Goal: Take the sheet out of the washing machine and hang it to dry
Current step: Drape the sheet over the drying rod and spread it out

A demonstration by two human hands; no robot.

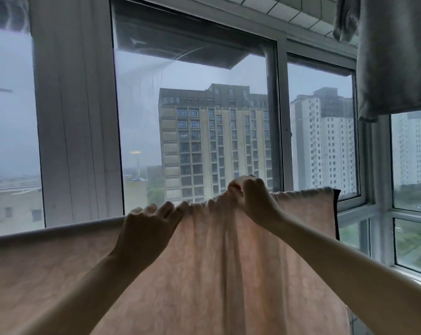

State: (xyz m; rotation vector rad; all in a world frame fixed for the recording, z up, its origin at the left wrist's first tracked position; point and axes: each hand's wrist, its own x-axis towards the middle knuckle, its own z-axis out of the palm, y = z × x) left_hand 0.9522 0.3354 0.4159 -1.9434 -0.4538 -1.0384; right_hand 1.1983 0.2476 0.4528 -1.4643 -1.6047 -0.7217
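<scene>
A pale pink sheet (216, 274) with a faint pattern hangs over a horizontal drying rail across the lower half of the view, its top edge running from the left side up to the right. The middle of that top edge is bunched into folds. My left hand (149, 228) rests on the top edge with its fingers lying over the bunched folds. My right hand (253, 197) grips a raised bunch of the sheet at the top edge, fingers curled round the cloth. The rail itself is hidden under the sheet.
Large windows (192, 129) with white frames stand right behind the sheet. A grey cloth (395, 56) hangs from above at the top right. A dark edge of another fabric (336, 213) shows at the sheet's right end.
</scene>
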